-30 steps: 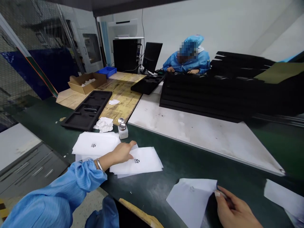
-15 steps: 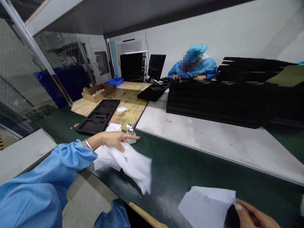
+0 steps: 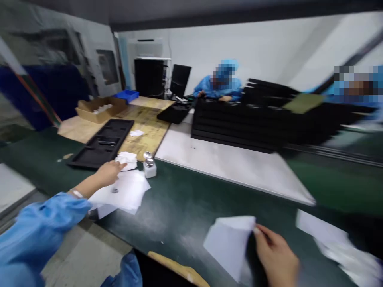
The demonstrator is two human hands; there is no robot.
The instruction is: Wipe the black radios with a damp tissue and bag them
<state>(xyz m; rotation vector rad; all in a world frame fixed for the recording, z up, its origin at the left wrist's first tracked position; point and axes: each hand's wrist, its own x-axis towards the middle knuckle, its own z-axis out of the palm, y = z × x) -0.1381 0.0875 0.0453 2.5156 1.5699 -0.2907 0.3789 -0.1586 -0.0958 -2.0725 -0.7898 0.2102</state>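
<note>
"What is the right hand (image 3: 277, 255) holding?"

"It's pinching one white sheet (image 3: 229, 245) by a corner, over the green counter (image 3: 179, 203)."

"And the left hand (image 3: 110, 173)?"

"It's reaching over one pile of sheets (image 3: 130, 191); I can't tell whether it's gripping any."

"Anything nearby?"

"Beside the pile, one bottle (image 3: 150, 170) is standing; one black tray (image 3: 92, 156) is lying behind."

You wear a loose blue sleeve (image 3: 48, 217), creased and gathered toward its cuff (image 3: 83, 205), behind your left grip (image 3: 109, 173). A pale, blurred band (image 3: 77, 193) rings your wrist (image 3: 86, 186) there. Creased blue cloth (image 3: 131, 270) shows below and right of that grip.
</note>
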